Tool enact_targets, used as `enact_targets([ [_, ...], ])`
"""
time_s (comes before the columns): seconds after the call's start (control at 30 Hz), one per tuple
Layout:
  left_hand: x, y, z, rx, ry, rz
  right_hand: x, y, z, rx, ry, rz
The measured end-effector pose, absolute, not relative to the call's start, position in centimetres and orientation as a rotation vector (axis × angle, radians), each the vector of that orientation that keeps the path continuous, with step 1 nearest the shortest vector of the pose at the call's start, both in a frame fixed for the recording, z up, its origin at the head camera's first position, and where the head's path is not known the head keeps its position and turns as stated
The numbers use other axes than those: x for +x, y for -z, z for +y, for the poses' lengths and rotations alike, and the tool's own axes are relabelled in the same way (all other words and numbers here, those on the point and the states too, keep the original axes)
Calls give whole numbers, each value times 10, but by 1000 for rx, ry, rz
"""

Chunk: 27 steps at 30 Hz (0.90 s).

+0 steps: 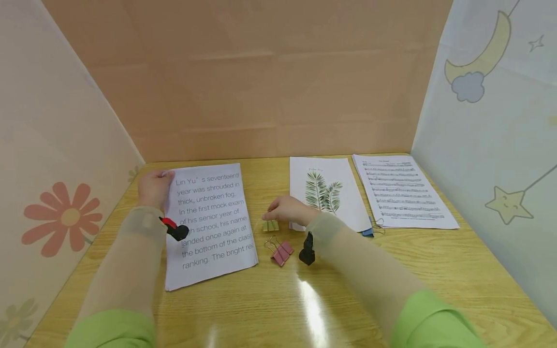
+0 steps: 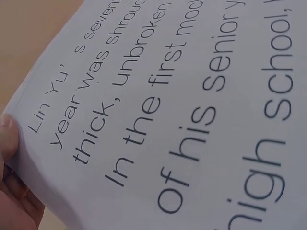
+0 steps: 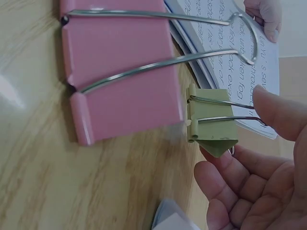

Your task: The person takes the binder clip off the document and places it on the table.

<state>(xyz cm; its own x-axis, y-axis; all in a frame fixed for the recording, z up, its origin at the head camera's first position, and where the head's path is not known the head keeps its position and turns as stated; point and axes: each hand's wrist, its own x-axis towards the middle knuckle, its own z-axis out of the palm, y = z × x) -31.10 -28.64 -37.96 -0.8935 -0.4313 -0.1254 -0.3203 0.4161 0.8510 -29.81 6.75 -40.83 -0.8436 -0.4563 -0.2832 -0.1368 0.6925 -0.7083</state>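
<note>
My left hand (image 1: 154, 188) pinches the top left corner of a stack of printed text sheets (image 1: 209, 222), thumb on top and fingers curled beneath, as the left wrist view shows. The stack's left side is raised toward that hand. My right hand (image 1: 289, 210) grips a yellow-green binder clip (image 3: 213, 112) by its wire handles, between thumb and fingers. That clip (image 1: 270, 225) is close over the table, right of the text sheets. Just in front of it lies a larger pink binder clip (image 1: 283, 253), its handles pointing up and left; it looms large in the right wrist view.
Behind my right hand lies a sheet with a green leaf drawing (image 1: 326, 191). Right of it sits a stack of sheet music (image 1: 400, 191). A blue binder clip (image 1: 368, 233) pokes out between them. Patterned side walls and a tan back wall (image 1: 278, 87) enclose the wooden table.
</note>
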Motion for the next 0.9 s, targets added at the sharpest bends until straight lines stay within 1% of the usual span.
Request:
enact_targets([
  [0.23,-313,384,-288,631,1468,-2519,-296,408,64,-418,952,2452],
  [0.63,-315,387,-288,659,1490,-2522,-295,407,58,-310,968,2420],
  [0.9,-316,385,-289,697,1518,-2516,-298,408,56,-345,907,2467],
])
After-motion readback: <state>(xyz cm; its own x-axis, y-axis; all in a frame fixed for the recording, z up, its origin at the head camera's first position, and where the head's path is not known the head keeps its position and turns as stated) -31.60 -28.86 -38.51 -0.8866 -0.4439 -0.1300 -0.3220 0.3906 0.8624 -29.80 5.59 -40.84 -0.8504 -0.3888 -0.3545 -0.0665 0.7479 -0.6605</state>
